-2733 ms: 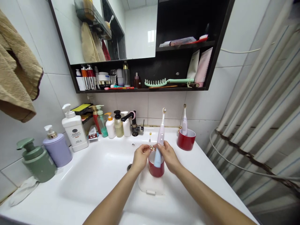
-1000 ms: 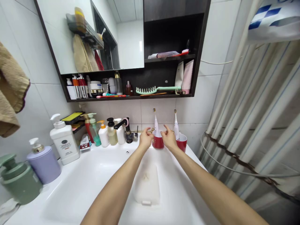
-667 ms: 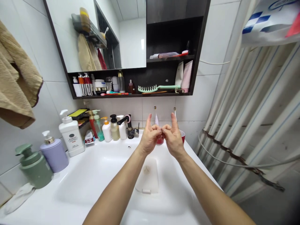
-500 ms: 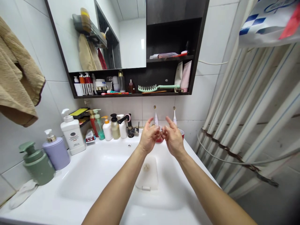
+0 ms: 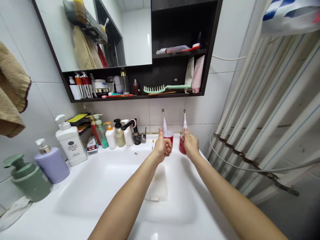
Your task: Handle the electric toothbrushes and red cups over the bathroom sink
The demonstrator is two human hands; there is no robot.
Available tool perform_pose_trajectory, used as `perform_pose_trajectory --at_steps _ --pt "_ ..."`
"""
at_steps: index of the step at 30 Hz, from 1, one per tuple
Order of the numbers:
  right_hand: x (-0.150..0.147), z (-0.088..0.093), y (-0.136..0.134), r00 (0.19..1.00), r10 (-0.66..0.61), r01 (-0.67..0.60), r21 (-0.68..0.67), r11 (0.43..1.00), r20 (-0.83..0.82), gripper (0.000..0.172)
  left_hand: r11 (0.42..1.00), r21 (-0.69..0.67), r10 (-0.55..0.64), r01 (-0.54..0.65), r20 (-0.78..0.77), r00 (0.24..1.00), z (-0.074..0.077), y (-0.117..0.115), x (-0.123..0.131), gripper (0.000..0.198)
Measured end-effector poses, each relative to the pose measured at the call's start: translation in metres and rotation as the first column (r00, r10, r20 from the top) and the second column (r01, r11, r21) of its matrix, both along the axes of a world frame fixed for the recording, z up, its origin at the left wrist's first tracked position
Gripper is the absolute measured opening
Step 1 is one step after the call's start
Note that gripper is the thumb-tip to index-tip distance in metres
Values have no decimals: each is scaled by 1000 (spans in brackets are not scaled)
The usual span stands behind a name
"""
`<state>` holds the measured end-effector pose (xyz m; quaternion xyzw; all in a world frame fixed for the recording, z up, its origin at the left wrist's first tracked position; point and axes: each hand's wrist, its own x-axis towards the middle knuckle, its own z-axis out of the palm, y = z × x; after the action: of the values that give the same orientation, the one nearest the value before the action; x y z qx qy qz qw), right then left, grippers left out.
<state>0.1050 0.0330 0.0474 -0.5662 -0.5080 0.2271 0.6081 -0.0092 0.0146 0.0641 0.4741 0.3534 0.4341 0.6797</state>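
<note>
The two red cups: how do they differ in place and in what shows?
The left red cup is mostly hidden behind the closed left hand, only its rim showing; the right red cup shows its side beside the right hand. The left cup is nearer the tap, the right cup nearer the curtain. Both hold an upright toothbrush.

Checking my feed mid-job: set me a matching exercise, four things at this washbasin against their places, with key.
1 mint-green plastic comb
2 lilac round pump bottle
3 tan terry towel
4 left red plastic cup

A hanging at the tiled wall
B gripped by left hand, beside right red plastic cup in right hand
C lying on the dark shelf
D standing on the white counter

Pairs: 1-C, 2-D, 3-A, 4-B
</note>
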Motion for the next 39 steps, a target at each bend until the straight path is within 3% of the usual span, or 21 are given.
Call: perform_pose_trajectory --at_steps 2,4,9,16,20,23,26,28,31,36,39 --pt "22 -10 14 984 -153 156 -24 988 92 29 998 -42 43 -45 -53 998 -14 2 -2 58" --pt "40 -19 24 957 -217 231 -57 971 191 20 992 -85 81 -90 -95 992 -27 4 -6 57" --pt "56 -38 22 897 -152 216 -113 970 415 11 987 -78 131 -143 -135 982 -46 7 -17 46" --pt "35 -43 -27 810 50 33 -130 991 584 11 935 250 307 -250 -223 925 -45 13 -12 17" --pt "6 -52 -44 770 191 -123 -152 981 609 9 853 492 351 -174 -295 889 -47 18 2 36" --pt "-14 -60 -47 749 272 -213 -170 962 604 6 842 534 328 -74 -399 856 -54 24 2 37" --pt "-28 -69 -44 740 325 -267 -186 946 589 4 840 532 378 -103 -439 815 -63 30 -7 23" --pt "-34 -75 -39 746 336 -272 -199 942 575 5 814 544 454 -206 -373 809 -69 34 -17 20" --pt "-39 -85 -32 764 338 -258 -221 941 549 6 749 524 551 -405 -154 820 -68 38 -33 22" --pt "-41 -98 -23 786 349 -250 -255 934 510 6 652 416 628 -633 170 759 -47 34 -57 21" --pt "-42 -102 -19 795 355 -248 -271 930 492 6 646 340 643 -684 240 727 -37 28 -66 22"
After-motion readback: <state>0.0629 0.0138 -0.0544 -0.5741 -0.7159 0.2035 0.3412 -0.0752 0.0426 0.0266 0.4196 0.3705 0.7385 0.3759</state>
